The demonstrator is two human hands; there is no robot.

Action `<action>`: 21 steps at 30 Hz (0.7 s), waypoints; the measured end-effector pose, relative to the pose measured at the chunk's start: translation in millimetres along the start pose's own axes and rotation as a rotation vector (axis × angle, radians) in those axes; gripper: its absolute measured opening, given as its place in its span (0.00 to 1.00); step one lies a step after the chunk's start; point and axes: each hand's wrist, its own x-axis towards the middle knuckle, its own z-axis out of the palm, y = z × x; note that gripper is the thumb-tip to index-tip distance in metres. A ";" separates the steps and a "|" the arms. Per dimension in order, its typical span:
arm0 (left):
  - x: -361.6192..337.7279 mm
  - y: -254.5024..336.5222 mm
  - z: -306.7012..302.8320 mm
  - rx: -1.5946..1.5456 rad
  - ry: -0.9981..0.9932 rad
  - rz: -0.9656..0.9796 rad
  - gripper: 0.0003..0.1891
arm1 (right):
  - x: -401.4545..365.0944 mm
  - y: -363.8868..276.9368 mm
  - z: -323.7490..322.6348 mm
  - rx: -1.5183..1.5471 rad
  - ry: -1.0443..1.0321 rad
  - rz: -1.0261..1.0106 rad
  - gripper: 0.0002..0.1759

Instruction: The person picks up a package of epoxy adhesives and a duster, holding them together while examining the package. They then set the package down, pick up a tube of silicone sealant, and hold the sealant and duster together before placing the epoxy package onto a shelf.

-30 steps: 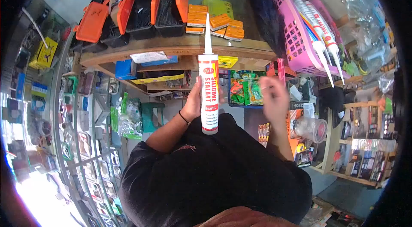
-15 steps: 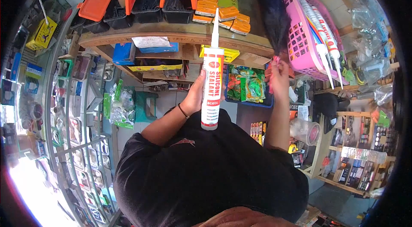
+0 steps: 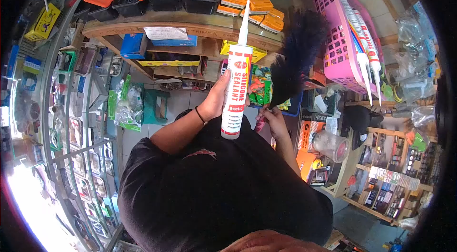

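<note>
Head view: left of the pink plastic basket (image 3: 334, 45), the left hand (image 3: 215, 102) grasps a silicone sealant cartridge (image 3: 238, 88); the right hand (image 3: 274, 121) grips a feather duster (image 3: 299, 57). Hazard: a wide duster sweep could catch the sealant nozzles (image 3: 365, 76) overhanging the basket, dislodging stock; loosened left fingers could drop the cartridge.

Right hand (image 3: 274, 119) drawn inward, dark duster (image 3: 301, 59) brought along

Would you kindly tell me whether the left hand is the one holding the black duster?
No, the right hand grips the duster, while the left hand holds the sealant tube.
</note>
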 end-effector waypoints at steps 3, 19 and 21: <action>1.8 0.7 1.1 -0.016 -0.014 -0.015 0.30 | -6.1 -10.0 11.7 -0.009 0.104 -0.068 0.08; 75.8 41.4 60.0 0.024 -0.276 0.002 0.29 | -65.4 -30.4 15.1 0.009 0.271 -0.404 0.17; 97.9 51.0 77.8 0.084 -0.358 0.050 0.29 | -77.5 -32.6 17.9 0.030 0.286 -0.362 0.17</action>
